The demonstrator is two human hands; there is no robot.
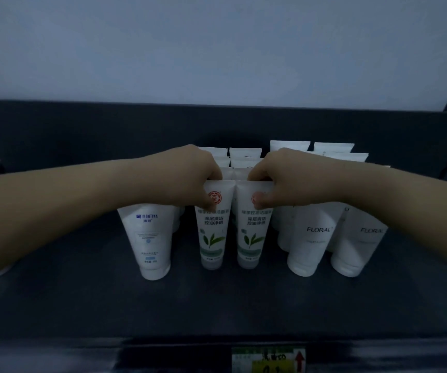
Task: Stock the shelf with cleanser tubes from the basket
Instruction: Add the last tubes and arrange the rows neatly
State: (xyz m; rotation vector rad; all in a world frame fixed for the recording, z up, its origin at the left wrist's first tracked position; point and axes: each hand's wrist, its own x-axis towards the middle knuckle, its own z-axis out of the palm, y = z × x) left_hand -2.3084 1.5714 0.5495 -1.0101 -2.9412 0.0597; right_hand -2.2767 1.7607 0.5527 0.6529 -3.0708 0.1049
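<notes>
Two white cleanser tubes with green leaf prints stand cap-down, side by side, at the front of the dark shelf (217, 300). My left hand (190, 179) pinches the top of the left leaf tube (213, 238), thumb on its front. My right hand (284, 181) pinches the top of the right leaf tube (253, 238) the same way. More tubes of this kind stand in rows behind them (245, 154). The basket is out of view.
A white Manting tube (149, 238) stands to the left of the pair. Two white Floral tubes (310, 238) (357, 240) stand to the right, with more rows behind. A yellow-green price tag (268, 359) hangs on the shelf's front edge. The shelf's back wall (82, 130) is dark.
</notes>
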